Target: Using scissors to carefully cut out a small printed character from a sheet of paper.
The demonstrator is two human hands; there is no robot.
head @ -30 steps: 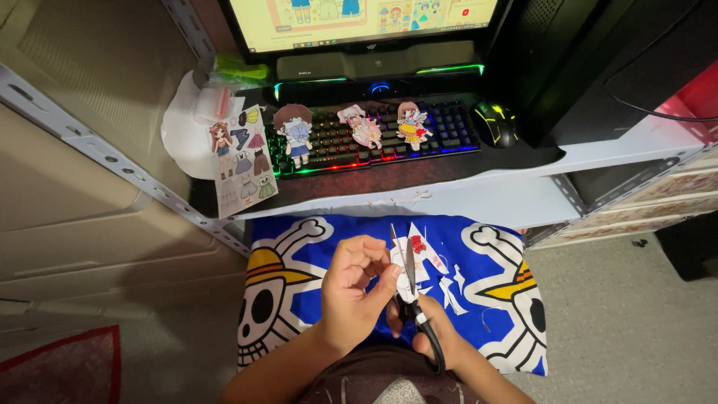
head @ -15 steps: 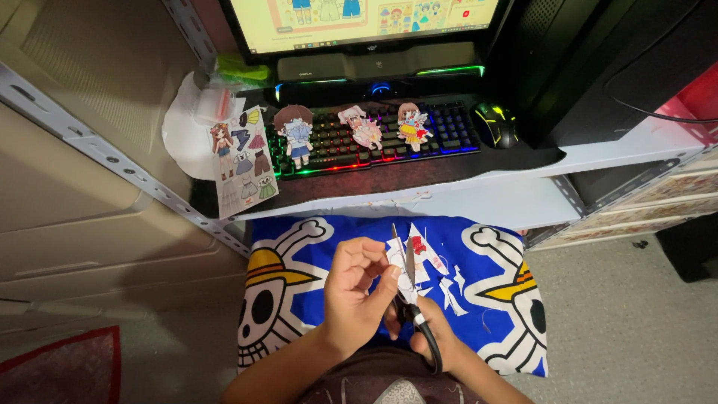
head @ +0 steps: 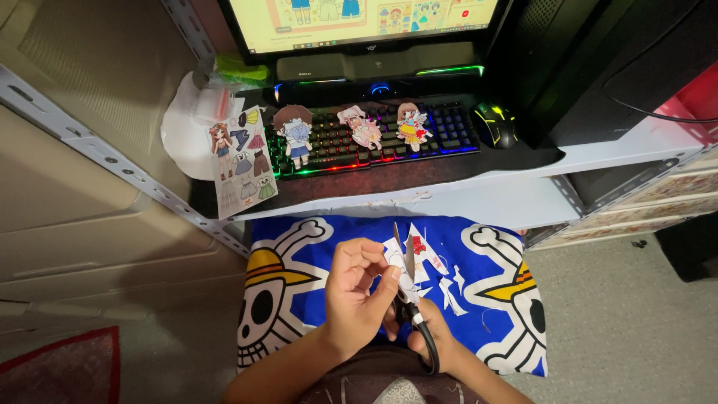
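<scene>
Blue cushion (head: 299, 247) unchanged, scissors (head: 407, 280) opened wider

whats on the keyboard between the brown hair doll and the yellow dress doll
In the head view, a pink paper doll lies on the keyboard between them.

Three paper dolls (head: 294, 133) lie on one lit keyboard (head: 449, 127); one mouse (head: 496, 124) sits just right of the keyboard, one sheet of doll clothes (head: 241, 161) just left of it, one monitor (head: 359, 22) behind it. Below the keyboard: two hands (head: 355, 299), one pair of scissors (head: 410, 288), one blue skull-print cloth (head: 493, 262)
</scene>
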